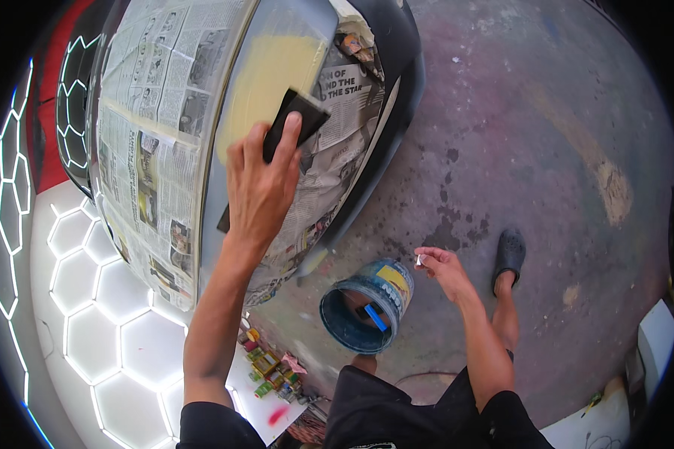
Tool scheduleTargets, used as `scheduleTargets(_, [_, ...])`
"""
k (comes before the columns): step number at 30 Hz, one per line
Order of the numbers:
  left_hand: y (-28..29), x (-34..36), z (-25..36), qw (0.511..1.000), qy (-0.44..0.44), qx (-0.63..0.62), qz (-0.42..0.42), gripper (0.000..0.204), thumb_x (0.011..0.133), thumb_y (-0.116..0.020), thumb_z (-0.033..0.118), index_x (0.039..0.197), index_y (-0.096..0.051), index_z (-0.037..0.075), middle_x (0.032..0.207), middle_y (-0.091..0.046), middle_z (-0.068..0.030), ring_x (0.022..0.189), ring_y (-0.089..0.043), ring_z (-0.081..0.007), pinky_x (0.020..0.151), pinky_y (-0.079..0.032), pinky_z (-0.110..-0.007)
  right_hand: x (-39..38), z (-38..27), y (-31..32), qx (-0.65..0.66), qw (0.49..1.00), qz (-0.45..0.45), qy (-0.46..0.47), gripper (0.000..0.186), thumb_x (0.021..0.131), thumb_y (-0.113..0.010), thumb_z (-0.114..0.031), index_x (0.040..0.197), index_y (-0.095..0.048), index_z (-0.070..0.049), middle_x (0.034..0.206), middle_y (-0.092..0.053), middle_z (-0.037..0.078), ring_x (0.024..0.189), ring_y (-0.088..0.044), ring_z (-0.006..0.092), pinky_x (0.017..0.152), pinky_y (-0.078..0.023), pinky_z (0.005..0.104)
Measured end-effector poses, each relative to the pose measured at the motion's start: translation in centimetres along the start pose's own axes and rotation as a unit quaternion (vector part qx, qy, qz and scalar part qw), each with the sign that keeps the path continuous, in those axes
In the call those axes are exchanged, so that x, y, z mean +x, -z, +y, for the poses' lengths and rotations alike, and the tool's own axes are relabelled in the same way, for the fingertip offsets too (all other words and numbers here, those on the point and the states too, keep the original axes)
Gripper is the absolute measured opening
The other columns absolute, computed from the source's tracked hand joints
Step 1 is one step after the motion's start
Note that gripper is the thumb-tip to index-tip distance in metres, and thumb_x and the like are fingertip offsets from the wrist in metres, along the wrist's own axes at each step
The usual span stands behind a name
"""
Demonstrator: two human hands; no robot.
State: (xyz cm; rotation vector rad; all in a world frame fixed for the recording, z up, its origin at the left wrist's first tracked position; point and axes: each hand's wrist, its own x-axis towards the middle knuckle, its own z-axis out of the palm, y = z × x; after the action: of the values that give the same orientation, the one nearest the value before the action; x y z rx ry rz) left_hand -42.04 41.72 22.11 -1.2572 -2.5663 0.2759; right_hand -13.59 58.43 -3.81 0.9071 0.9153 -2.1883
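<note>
My left hand [260, 176] grips a long black sanding block [305, 112], with the fingers along its sides. The block lies slantwise over a grey car panel [299, 16] that carries a smeared patch of yellow filler [277, 71]. Part of the block is hidden beneath the hand. Off to the right, my right hand [445, 271] is held above the floor, away from the car. Its thumb and fingertips pinch a small white scrap [419, 260], too small to make out further.
Taped newspaper [157, 90] covers the body beside the panel, and a dark bumper [410, 90] curves along its right. Below stands a blue bucket [333, 329] holding a blue-and-black object [375, 317]. Several cans [266, 364] stand lower left. My foot wears a dark clog [510, 253].
</note>
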Motion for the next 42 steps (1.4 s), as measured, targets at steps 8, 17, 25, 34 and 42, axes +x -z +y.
scheduleTargets(8, [-0.7,8.3,2.6,0.992,-0.01,0.127,0.015,0.066,0.083,-0.078,0.001,0.146,-0.067,0.016,0.133,-0.055,-0.012,0.101,-0.051,-0.0326,0.09,-0.049,-0.043,0.1,0.0,-0.4,0.026,0.999,-0.018,0.023,0.026,0.106,-0.069,-0.017,0.127,-0.075,-0.003,0.105,-0.075,0.0,0.095,-0.07,0.0102,0.073,-0.046,0.0247])
scheduleTargets(17, [-0.6,8.0,2.5,0.994,0.0,0.106,0.015,0.059,0.086,-0.075,0.005,0.144,-0.066,0.015,0.127,-0.054,-0.0112,0.1,-0.051,-0.0323,0.088,-0.049,-0.046,0.1,-0.1,-0.9,0.024,1.0,-0.004,0.013,0.026,0.106,-0.067,-0.012,0.129,-0.075,-0.003,0.106,-0.074,0.0,0.095,-0.069,0.0089,0.073,-0.045,0.0237])
scheduleTargets(25, [0.7,1.3,2.2,0.996,0.004,0.085,0.011,0.062,0.085,-0.075,0.006,0.145,-0.066,0.017,0.124,-0.054,-0.0098,0.099,-0.05,-0.0316,0.087,-0.048,-0.044,0.3,0.0,0.2,0.017,1.0,0.011,0.009,0.027,0.106,-0.07,-0.017,0.129,-0.074,-0.003,0.108,-0.075,0.001,0.097,-0.071,0.011,0.074,-0.047,0.0257])
scheduleTargets(34, [0.3,3.3,3.1,0.992,-0.015,0.125,-0.005,0.058,0.089,-0.067,0.003,0.145,-0.066,0.017,0.125,-0.054,-0.0093,0.095,-0.049,-0.0293,0.082,-0.047,-0.042,-0.2,-0.4,0.4,0.025,1.0,0.013,0.011,0.026,0.106,-0.068,-0.014,0.129,-0.075,-0.003,0.106,-0.074,0.0,0.094,-0.068,0.0082,0.073,-0.045,0.0239])
scheduleTargets(42, [1.2,5.6,3.9,0.984,-0.026,0.172,-0.039,0.058,0.088,-0.069,0.002,0.144,-0.067,0.017,0.125,-0.055,-0.0099,0.097,-0.051,-0.0309,0.083,-0.049,-0.04,-0.1,-0.4,0.3,0.02,1.0,-0.006,0.014,0.027,0.107,-0.067,-0.014,0.13,-0.075,-0.003,0.108,-0.074,-0.001,0.098,-0.068,0.0083,0.074,-0.045,0.024])
